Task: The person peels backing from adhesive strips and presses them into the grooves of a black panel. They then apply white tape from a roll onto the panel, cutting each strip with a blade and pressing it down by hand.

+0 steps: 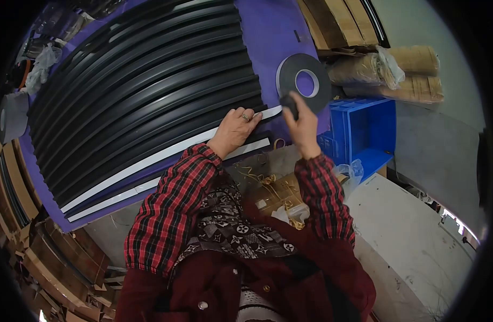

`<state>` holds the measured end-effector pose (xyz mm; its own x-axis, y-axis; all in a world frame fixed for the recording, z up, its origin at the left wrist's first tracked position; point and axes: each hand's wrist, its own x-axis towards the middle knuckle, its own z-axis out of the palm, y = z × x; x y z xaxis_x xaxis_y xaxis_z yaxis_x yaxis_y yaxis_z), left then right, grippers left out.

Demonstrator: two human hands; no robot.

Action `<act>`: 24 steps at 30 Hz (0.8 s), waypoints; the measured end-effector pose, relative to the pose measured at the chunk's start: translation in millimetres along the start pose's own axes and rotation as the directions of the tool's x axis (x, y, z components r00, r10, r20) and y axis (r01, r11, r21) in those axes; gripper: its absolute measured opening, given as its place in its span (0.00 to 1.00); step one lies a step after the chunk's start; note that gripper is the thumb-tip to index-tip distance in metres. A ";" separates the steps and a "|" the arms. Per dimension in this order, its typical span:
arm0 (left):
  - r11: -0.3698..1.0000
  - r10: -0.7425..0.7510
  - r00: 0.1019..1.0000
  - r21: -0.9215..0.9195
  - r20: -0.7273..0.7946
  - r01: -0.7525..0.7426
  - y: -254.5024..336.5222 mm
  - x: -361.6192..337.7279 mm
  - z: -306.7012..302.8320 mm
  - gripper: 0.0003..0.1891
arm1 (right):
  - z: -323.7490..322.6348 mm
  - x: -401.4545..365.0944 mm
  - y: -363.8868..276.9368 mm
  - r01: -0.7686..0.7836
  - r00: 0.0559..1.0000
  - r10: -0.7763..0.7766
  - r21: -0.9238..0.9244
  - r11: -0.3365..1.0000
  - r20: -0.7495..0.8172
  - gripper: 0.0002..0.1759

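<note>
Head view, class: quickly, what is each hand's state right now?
Left hand: fingers on a white-faced strip; whether it grips cannot be told.
Right hand: closed around a dark object, too blurred to identify.

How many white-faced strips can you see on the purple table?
2. The far white-faced strip runs under the left hand; the near white-faced strip passes beneath the left sleeve. More might be hidden behind that arm.
</note>
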<state>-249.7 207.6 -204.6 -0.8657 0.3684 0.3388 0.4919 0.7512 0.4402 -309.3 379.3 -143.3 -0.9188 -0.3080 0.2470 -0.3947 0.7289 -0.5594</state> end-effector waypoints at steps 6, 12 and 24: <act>0.999 -0.032 0.999 -0.013 0.036 0.032 0.2 -1.0 3.0 0.17 | 9.8 -48.7 -6.3 -0.056 0.977 0.108 -0.271 0.961 0.183 0.20; 0.999 -0.039 0.999 0.027 0.021 0.038 4.0 0.3 2.7 0.16 | 4.2 -41.3 -21.3 -0.047 0.922 0.225 -0.486 0.873 0.315 0.18; 0.999 -0.032 0.997 0.040 0.076 0.029 3.8 -0.7 -3.9 0.20 | 92.8 145.2 12.6 0.030 1.000 -0.029 -0.187 0.982 0.009 0.30</act>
<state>-246.8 208.1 -199.9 -0.8853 0.3853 0.2603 0.4629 0.7826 0.4163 -448.4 287.0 -187.9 -0.9071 -0.3341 0.2560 -0.4135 0.8207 -0.3943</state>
